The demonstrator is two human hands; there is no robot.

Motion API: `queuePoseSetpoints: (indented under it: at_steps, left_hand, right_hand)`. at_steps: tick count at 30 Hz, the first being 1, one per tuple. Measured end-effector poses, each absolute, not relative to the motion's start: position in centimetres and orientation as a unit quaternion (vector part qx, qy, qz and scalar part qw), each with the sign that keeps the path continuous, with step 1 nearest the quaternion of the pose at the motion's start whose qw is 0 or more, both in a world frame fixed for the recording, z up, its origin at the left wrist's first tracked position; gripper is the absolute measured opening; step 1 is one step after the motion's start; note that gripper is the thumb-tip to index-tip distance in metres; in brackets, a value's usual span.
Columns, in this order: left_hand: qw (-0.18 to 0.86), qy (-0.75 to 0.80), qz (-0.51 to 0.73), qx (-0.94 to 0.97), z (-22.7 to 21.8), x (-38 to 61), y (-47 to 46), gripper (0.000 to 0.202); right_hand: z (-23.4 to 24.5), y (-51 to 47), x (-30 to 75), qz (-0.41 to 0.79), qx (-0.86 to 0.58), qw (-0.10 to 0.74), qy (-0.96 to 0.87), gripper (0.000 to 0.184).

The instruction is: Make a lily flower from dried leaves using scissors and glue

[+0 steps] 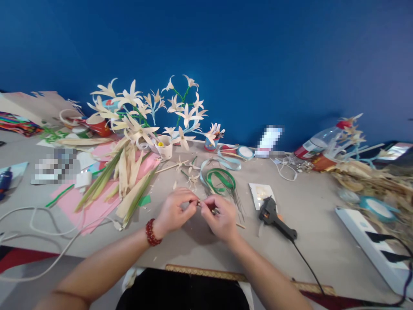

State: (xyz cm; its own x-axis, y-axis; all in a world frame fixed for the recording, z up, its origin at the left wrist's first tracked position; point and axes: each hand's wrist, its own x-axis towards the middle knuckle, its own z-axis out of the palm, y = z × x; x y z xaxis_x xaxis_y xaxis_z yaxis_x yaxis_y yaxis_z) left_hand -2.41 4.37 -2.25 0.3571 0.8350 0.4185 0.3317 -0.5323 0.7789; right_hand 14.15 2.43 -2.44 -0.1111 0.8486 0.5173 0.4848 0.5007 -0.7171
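Observation:
My left hand [174, 211] and my right hand [220, 217] meet over the middle of the grey table [316, 241], fingers pinched together on a small pale craft piece [199, 203] held between them. It is too small to make out clearly. A red bead bracelet [151, 233] circles my left wrist. A coil of green ribbon [220, 180] and thin wires lie just beyond my hands.
A black glue gun [274, 216] lies right of my hands, its cord running to the front edge. Pale leaf strips on pink paper [97, 202] lie at left. Cream paper flowers [145, 112] stand at the back. A white power strip [374, 249], a tape roll and dried husks are at right.

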Motion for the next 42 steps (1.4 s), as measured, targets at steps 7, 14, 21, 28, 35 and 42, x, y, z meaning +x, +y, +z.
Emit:
queuePoseSetpoints:
  at_steps: [7,14,21,28,35,42]
  left_hand:
    - [0.304,0.415,0.435,0.739,-2.2,-3.6,4.8,0.02]
    - [0.263,0.377,0.406,0.79,-1.9,-2.8,4.4,0.013]
    - [0.216,0.373,0.378,0.819,-1.7,-3.0,4.2,0.013]
    - [0.242,0.384,0.379,0.807,-1.6,-2.9,4.0,0.014]
    - [0.256,0.416,0.389,0.781,-1.9,-3.2,4.1,0.019]
    - [0.263,0.389,0.382,0.796,-1.8,-3.0,4.1,0.015]
  right_hand:
    - [-2.5,2.6,14.8,0.197,-0.477,0.516,-0.684,0.014]
    - [-2.3,2.7,14.5,0.242,-0.471,0.467,-0.709,0.009]
    - [-2.3,2.9,14.5,0.237,-0.469,0.409,-0.746,0.007]
    - [-2.0,3.2,15.1,0.21,-0.488,0.406,-0.744,0.008]
    - [-1.6,3.5,16.4,0.166,-0.518,0.417,-0.728,0.007]
    - [-1.5,3.2,14.5,0.21,-0.471,0.365,-0.775,0.006]
